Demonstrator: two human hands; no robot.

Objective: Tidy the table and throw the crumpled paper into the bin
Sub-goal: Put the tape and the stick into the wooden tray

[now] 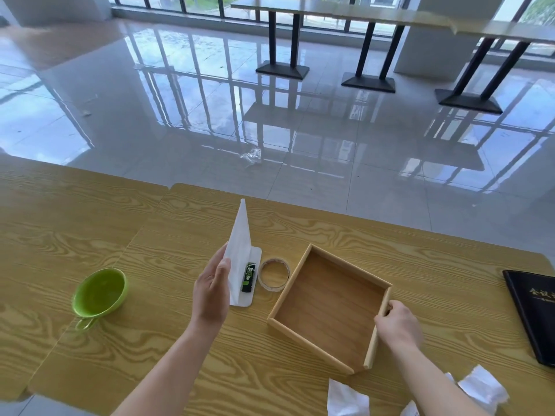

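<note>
My left hand (211,291) holds the lifted cover of a white notebook (240,244), which stands open on the wooden table (150,235). A small black and green lighter-like item (248,277) lies on the notebook's flat page. A roll of clear tape (274,274) rests just right of it. My right hand (396,322) grips the near right wall of an empty wooden tray (330,307). Crumpled white paper pieces lie at the table's front edge, one (345,399) below the tray and another (483,385) further right, partly hidden by my right arm.
A green cup (99,292) stands at the left of the table. A black book (534,310) lies at the right edge. Beyond the table is glossy tiled floor with a scrap of clear plastic (251,156) and other tables. No bin is in view.
</note>
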